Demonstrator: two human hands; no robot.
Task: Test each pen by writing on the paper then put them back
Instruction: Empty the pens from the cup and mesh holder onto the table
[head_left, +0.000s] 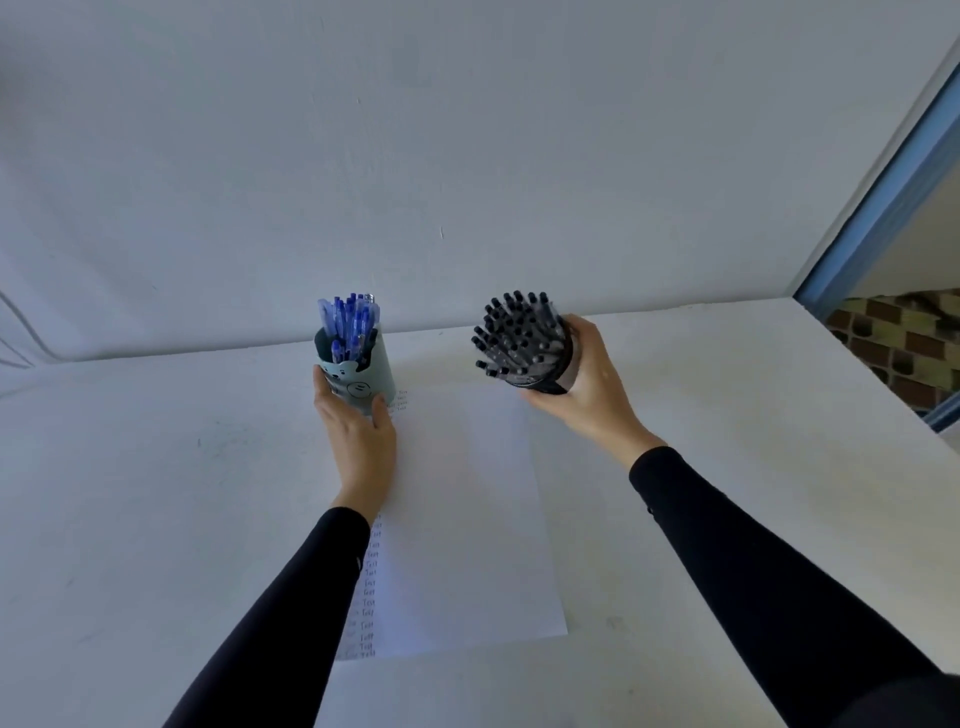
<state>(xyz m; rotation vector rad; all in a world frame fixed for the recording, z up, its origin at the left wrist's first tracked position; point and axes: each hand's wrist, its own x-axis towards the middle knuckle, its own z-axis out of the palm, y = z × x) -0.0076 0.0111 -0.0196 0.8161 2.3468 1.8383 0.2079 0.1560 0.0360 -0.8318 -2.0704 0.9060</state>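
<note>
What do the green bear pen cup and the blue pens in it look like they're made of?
Green bear pen cup: probably matte plastic or coated card; its pale wall is smooth and dull, with a printed face. Blue pens: likely glossy plastic; the barrels look translucent.

White paper (467, 519) flat, centre, "Test" column down left edge. Blue pens (349, 325) upright in pale-green bear cup (382, 375), far-left corner; black pens (517, 338) in tilted dark cup (545, 385), far right.
</note>
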